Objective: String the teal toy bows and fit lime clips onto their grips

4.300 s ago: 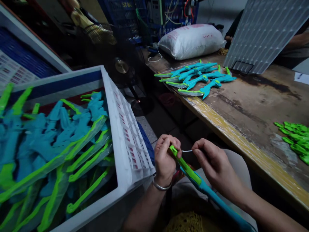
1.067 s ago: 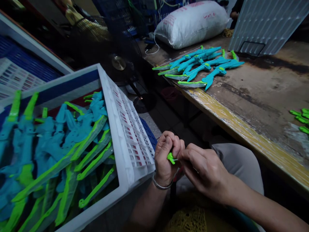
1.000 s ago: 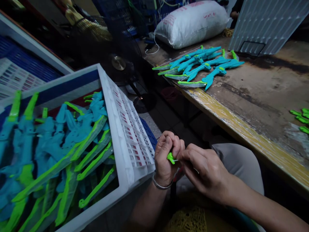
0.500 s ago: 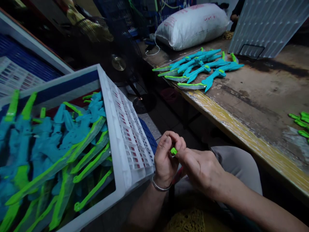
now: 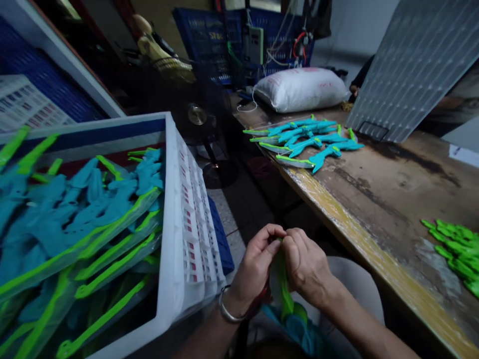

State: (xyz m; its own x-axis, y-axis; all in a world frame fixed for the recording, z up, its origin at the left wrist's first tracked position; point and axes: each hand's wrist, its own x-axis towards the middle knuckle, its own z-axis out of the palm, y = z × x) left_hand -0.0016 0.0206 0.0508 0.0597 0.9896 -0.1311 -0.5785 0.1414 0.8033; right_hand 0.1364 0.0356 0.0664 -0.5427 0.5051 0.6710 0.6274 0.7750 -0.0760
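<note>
Close together above my lap, my left hand (image 5: 260, 259) and my right hand (image 5: 307, 262) pinch the top end of a blue-and-green plastic toy bow (image 5: 286, 299). Its bright green strip rises between my palms, and the blue body (image 5: 305, 331) hangs below near my knees. The fingers of both hands are closed, and they hide the tip they hold. A metal bangle (image 5: 229, 310) circles my left wrist. To the left, a white plastic crate (image 5: 192, 224) holds many similar blue-and-green toy bows (image 5: 108, 204).
On the table (image 5: 374, 199) at right lie several strung toy bows (image 5: 310, 137) and a heap of small green parts (image 5: 454, 249). Farther back are a stuffed white sack (image 5: 301, 89) and a leaning translucent panel (image 5: 407, 75). A dark fan (image 5: 196, 114) stands beyond the crate.
My hands have drawn together and turned, and the green strip and blue body now show beneath them. The view has shifted, bringing the green heap further into sight.
</note>
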